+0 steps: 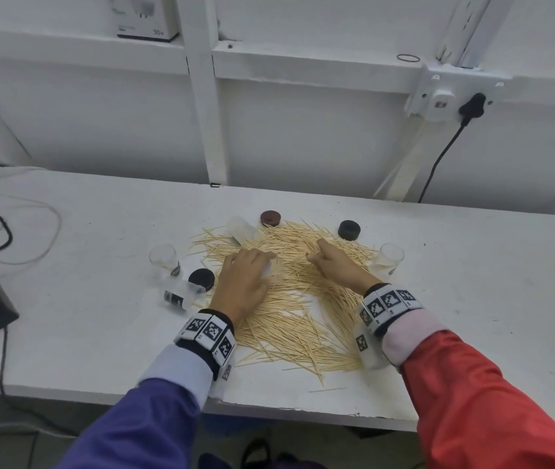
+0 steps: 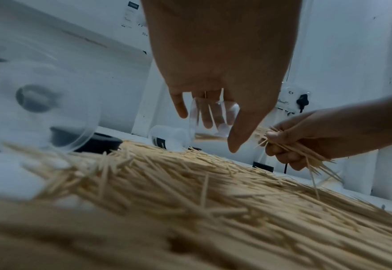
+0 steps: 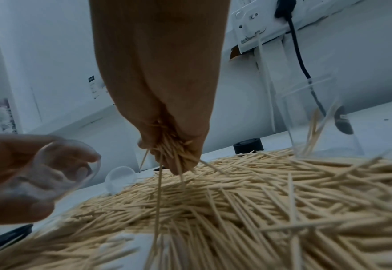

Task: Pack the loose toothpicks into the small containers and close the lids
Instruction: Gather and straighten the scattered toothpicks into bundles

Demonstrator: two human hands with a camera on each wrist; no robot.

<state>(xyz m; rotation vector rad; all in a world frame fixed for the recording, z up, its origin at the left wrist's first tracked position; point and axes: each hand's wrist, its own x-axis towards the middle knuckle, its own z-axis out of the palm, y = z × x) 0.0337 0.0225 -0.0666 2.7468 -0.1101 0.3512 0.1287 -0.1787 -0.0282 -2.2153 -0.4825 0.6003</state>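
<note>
Right wrist view, right hand [image 3: 167, 144] clutching toothpicks [image 3: 178, 153], left hand [image 3: 17, 175] gripping clear container [image 3: 67, 164] (head view hides it)

Hidden and blurred bits

Clear plastic container [image 1: 267, 269] mostly covered by left hand [image 1: 243, 282] in head view. Near heap of pale wooden toothpicks [image 2: 144, 228] blurs out in left wrist view. Label print on tipped clear container [image 1: 181, 296] too small to read.

Head view: even, diffuse light, soft shadows, straight edges bowed toward the frame borders. Wrist views: dimmer, blue-tinted – the nearest toothpicks [image 2: 144, 228] are out of focus, as is the near container [image 2: 35, 107].
</note>
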